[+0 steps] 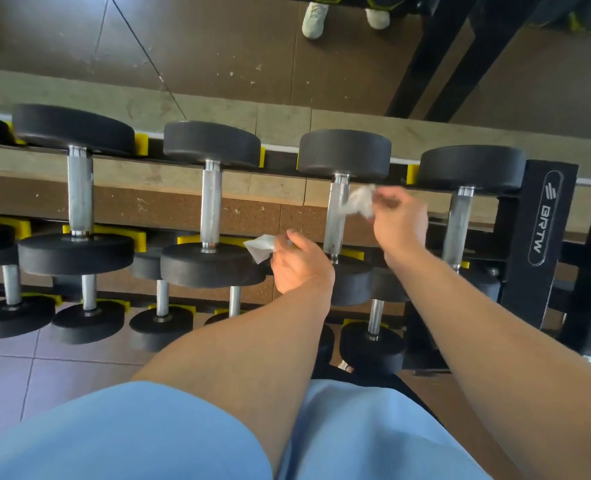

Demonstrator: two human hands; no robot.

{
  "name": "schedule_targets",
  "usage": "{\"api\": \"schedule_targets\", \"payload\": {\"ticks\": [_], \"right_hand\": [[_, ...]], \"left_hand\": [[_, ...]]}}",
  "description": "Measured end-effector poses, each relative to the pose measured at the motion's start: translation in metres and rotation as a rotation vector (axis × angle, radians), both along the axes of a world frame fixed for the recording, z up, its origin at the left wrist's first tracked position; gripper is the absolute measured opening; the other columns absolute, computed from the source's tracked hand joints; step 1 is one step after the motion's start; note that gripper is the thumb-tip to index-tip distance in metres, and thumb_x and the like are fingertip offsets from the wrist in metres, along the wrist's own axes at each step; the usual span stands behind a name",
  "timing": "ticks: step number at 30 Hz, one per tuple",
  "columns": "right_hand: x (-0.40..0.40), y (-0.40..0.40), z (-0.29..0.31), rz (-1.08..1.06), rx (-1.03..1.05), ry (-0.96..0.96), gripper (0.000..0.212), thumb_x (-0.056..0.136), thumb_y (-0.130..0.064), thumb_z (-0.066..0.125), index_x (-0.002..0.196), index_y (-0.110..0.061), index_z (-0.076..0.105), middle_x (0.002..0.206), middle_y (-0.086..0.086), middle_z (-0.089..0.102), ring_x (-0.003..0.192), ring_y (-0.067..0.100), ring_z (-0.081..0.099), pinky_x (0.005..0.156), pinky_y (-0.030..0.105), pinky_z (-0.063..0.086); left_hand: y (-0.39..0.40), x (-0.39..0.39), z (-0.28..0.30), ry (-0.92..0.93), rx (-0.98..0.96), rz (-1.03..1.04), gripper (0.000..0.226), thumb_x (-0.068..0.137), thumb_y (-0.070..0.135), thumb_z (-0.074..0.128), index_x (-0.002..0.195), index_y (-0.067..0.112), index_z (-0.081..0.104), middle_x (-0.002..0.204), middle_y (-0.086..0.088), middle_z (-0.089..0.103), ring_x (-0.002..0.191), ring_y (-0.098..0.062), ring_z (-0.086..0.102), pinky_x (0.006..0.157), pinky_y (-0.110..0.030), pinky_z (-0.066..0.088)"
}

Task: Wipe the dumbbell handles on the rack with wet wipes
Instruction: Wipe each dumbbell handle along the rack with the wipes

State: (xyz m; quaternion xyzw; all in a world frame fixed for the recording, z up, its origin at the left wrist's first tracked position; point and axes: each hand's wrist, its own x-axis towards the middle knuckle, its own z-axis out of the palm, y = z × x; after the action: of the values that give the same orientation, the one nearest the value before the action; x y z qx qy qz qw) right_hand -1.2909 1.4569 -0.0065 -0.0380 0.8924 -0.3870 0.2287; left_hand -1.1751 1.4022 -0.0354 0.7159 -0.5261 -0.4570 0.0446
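Two wipes are in use, one in each of my hands. My right hand (399, 216) pinches a crumpled wet wipe (359, 200) in a narrow grip and holds it against the upper part of a dumbbell handle (335, 216), the third along the top row of the rack (536, 216). My left hand (301, 261) has its grip curled round a second wipe (261, 247), which sticks out to the left, just beside the near weight (211, 265) of the second dumbbell and not touching any handle. The second dumbbell's handle (211, 206) stands bare between its two black weights, and so does the first one's handle (80, 192) further left. A fourth handle (458, 223) shows to the right of my right wrist, next to the black end post of the rack with white lettering. Smaller dumbbells (162, 317) sit on the lower row, nearer my legs. My blue shorts (114, 434) fill the bottom of the view above the tiled floor (6, 382).
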Motion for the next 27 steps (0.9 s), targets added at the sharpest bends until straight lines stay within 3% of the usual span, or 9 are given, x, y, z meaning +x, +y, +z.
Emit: {"api": "schedule_targets", "payload": {"ticks": [1,3,5,8,11,15,20,24,27], "right_hand": [[-0.004,-0.009,-0.002,-0.099,-0.061,-0.032,0.027,0.094,-0.013,0.064,0.119,-0.022,0.068,0.107,-0.010,0.066,0.102,0.009,0.063,0.092,0.029,0.054],[-0.003,-0.023,-0.007,-0.039,-0.026,-0.001,0.027,0.093,-0.012,0.066,0.118,-0.018,0.070,0.109,-0.006,0.068,0.106,0.013,0.063,0.093,0.025,0.050],[0.002,-0.025,-0.009,0.140,0.058,0.127,0.025,0.094,-0.012,0.064,0.118,-0.015,0.070,0.115,-0.001,0.069,0.107,0.015,0.063,0.088,0.022,0.047],[0.007,-0.007,-0.004,0.423,0.132,0.255,0.017,0.099,-0.017,0.058,0.112,-0.019,0.068,0.104,-0.001,0.069,0.094,0.014,0.064,0.080,0.026,0.053],[0.014,0.015,0.000,0.781,0.271,0.274,0.018,0.102,-0.026,0.052,0.111,-0.020,0.065,0.099,-0.001,0.066,0.085,0.014,0.062,0.076,0.031,0.053],[0.021,0.024,0.000,1.067,0.375,0.178,0.020,0.100,-0.028,0.055,0.116,-0.022,0.064,0.108,0.000,0.066,0.098,0.018,0.063,0.087,0.036,0.054],[0.002,0.055,-0.011,0.997,0.497,0.201,0.022,0.096,-0.024,0.062,0.118,-0.026,0.065,0.109,0.001,0.068,0.093,0.020,0.063,0.082,0.037,0.054],[-0.012,0.116,0.005,0.716,0.122,0.109,0.028,0.102,-0.021,0.049,0.126,-0.022,0.064,0.108,-0.004,0.067,0.083,0.010,0.060,0.071,0.026,0.047],[-0.028,0.160,0.018,0.379,-0.093,-0.048,0.030,0.101,-0.012,0.046,0.109,-0.024,0.072,0.102,0.000,0.069,0.080,0.011,0.060,0.070,0.031,0.051]], "left_hand": [[0.000,0.000,0.002,0.004,0.000,0.010,0.049,0.105,0.044,0.024,0.139,0.021,0.051,0.128,-0.010,0.063,0.116,-0.030,0.059,0.094,-0.042,0.045],[0.002,0.000,0.005,0.013,0.001,0.037,0.049,0.105,0.044,0.025,0.139,0.021,0.052,0.131,-0.010,0.062,0.118,-0.029,0.058,0.097,-0.042,0.043],[0.002,0.000,0.007,0.013,-0.005,0.056,0.048,0.105,0.045,0.026,0.138,0.022,0.052,0.132,-0.009,0.062,0.118,-0.029,0.059,0.098,-0.041,0.043],[0.003,-0.001,0.008,0.014,-0.026,0.058,0.048,0.105,0.046,0.026,0.137,0.022,0.053,0.132,-0.008,0.062,0.118,-0.029,0.059,0.098,-0.042,0.044],[0.005,0.000,0.008,0.023,-0.046,0.068,0.051,0.104,0.047,0.026,0.138,0.020,0.053,0.133,-0.010,0.062,0.120,-0.030,0.058,0.101,-0.045,0.044],[0.007,0.000,0.013,0.052,-0.058,0.110,0.051,0.104,0.049,0.026,0.137,0.022,0.053,0.130,-0.009,0.062,0.118,-0.030,0.058,0.099,-0.043,0.044],[0.014,0.001,0.019,0.088,-0.096,0.172,0.046,0.102,0.050,0.030,0.129,0.024,0.056,0.125,-0.007,0.063,0.113,-0.028,0.059,0.098,-0.044,0.044],[0.025,0.007,0.017,0.145,-0.233,0.146,0.033,0.103,0.043,0.039,0.124,0.026,0.057,0.120,-0.003,0.062,0.105,-0.018,0.056,0.096,-0.036,0.047],[0.052,0.008,0.013,0.176,-0.462,-0.025,0.025,0.101,0.040,0.048,0.121,0.029,0.057,0.123,0.004,0.059,0.115,-0.012,0.050,0.102,-0.034,0.044]]}}
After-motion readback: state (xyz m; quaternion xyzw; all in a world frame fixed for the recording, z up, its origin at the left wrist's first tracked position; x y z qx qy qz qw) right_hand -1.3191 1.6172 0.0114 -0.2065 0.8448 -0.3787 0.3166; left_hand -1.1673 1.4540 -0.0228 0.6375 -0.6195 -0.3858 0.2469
